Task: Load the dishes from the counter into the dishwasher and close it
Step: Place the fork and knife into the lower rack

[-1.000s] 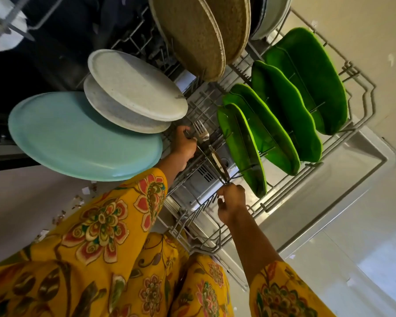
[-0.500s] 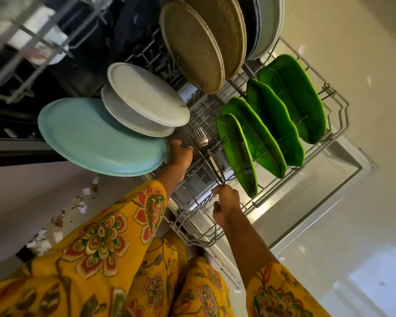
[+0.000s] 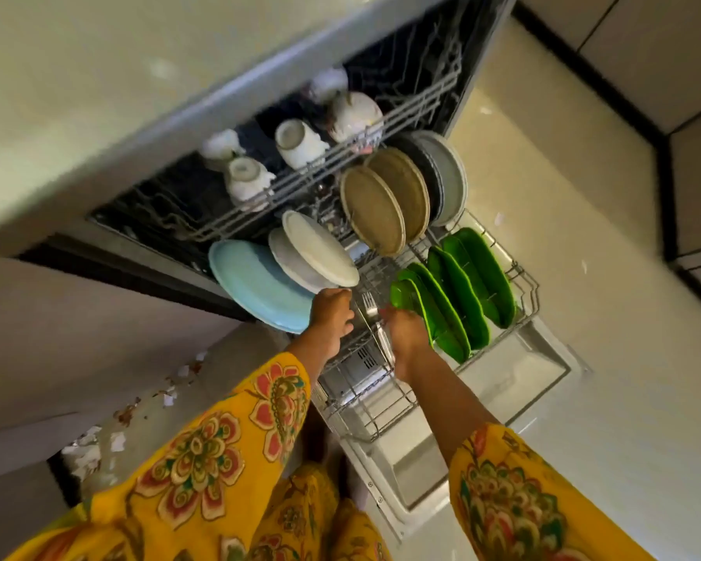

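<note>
The dishwasher's lower rack is pulled out over the open door. It holds a blue plate, two white plates, two brown plates, a grey plate and several green leaf-shaped plates. A fork stands tines up in the middle of the rack, with a silver handle below it. My right hand grips this cutlery, right against the nearest green plate. My left hand is curled on a rack wire just under the white plates.
The upper rack is inside the machine and carries several white cups, upside down. A counter edge runs above. Pale floor lies to the right, with dark cabinet bases at the far right. Paper scraps litter the floor at the left.
The view has pulled back, so the upper rack and cups now show. My right hand has slid up along the cutlery toward the fork's head. My left hand stays at the rack.
</note>
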Motion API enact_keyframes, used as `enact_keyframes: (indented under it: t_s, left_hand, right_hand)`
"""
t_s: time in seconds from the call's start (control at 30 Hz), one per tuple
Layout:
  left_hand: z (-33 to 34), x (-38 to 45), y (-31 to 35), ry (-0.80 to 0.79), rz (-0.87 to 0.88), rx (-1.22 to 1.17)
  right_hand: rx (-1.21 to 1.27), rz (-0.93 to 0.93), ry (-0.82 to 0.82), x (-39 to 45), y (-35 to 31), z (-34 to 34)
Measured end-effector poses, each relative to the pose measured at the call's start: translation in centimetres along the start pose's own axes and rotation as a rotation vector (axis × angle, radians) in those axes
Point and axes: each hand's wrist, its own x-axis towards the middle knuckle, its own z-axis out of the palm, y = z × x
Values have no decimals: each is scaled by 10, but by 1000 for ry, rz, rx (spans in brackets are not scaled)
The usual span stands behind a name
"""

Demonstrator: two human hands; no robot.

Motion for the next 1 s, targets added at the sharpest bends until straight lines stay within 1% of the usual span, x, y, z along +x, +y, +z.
enact_keyframes:
  t_s: [0.27,0.4,0.5,0.7,0.8,0.93,1.0]
  left_hand:
    - [-48,-120,42,49,125,-221]
    - [-82,-167,50,73,208,-283]
    - [-115,-196,54,128,265,-333]
    - [-203,-253,60,266,392,-460]
    - [-255,-276,58,349,465,-524]
    - [-319,-299,53,354,502,-683]
    - [-346,-307,53,406,515,-729]
  right_hand:
    - [-118,-197,-161,-117,-51,28]
    - [-206,-262,-265,-167,-59,56]
    - [-240,-287,-349,-208,-59,80]
    - [-405,-426,-540,-272,-49,148]
    - [-505,-501,-589,-296,-43,189]
    - [-624,-554,-685,-329,-33,238]
    - [-655,-593,-724,-344,-32,257]
